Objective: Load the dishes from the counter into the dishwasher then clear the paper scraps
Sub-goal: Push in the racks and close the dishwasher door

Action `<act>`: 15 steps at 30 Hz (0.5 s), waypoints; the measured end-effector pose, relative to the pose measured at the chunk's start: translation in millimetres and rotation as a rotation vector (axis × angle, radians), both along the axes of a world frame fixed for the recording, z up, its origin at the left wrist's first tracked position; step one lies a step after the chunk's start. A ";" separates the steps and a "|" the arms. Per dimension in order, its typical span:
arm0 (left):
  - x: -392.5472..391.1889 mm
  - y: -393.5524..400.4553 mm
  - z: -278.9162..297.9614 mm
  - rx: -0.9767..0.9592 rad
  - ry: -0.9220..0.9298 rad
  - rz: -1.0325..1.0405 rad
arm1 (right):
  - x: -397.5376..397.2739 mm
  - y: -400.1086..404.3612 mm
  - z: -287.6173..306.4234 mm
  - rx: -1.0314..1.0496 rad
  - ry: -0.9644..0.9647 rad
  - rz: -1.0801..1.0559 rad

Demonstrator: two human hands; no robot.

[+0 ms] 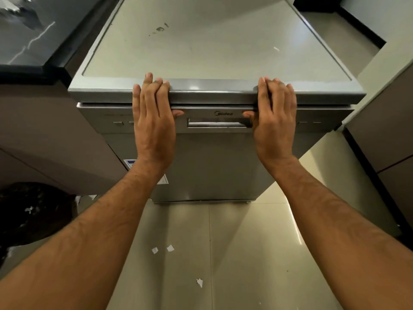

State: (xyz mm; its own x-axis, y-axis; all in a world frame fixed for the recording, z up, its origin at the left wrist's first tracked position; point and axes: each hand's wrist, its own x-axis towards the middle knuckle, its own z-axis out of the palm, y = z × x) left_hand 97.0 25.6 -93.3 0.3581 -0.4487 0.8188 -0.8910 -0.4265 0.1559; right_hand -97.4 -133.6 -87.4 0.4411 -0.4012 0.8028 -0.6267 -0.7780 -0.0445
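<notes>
A silver freestanding dishwasher (214, 157) stands in front of me with its door closed. My left hand (153, 121) lies flat against the door's upper left, fingers over the top front edge, thumb on the control strip. My right hand (274, 124) lies the same way on the upper right, its thumb at the end of the recessed handle (214, 124). Neither hand holds anything. Three white paper scraps lie on the floor tiles: two side by side (162, 249) and one nearer me (199, 282). No dishes are in view.
A dark stone counter (26, 34) runs along the left, brown cabinet fronts below it. A black bin bag (33, 213) sits on the floor at the left. More cabinets (384, 121) stand at the right. Glossy beige tiles (257, 253) cover the floor.
</notes>
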 end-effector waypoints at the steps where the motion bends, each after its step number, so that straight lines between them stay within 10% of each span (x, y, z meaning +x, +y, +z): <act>1: 1.6 -1.5 0.1 -0.022 0.006 -0.010 | 1.4 0.3 0.1 0.004 -0.017 -0.005; 15: 9.9 -7.0 0.4 -0.072 -0.030 -0.036 | 11.9 0.8 0.4 0.036 -0.118 -0.047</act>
